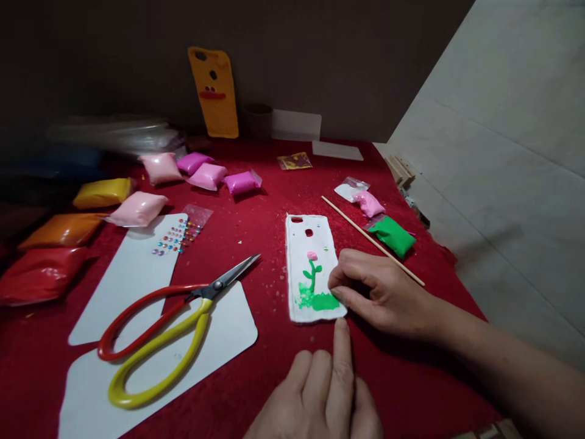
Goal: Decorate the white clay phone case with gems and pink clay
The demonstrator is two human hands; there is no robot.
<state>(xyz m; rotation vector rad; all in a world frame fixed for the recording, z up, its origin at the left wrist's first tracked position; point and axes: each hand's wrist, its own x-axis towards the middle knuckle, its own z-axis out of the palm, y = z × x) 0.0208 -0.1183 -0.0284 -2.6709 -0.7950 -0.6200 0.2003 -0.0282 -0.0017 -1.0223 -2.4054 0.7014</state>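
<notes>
At the centre of the frame a white clay-coated phone case point(311, 268) with rounded corners lies flat on the red velvety cloth point(274, 207), bearing a green clay stem and a pink bud. The right hand point(381, 292) pinches its fingertips at the case's lower right edge, on the green clay. The left hand point(326, 390), bottom centre, extends one finger to the case's bottom edge, the others loosely curled; no writing is readable.

I see the white phone case point(311, 268) lying flat, face up, on red cloth, bearing a green-stemmed pink clay flower.
</notes>
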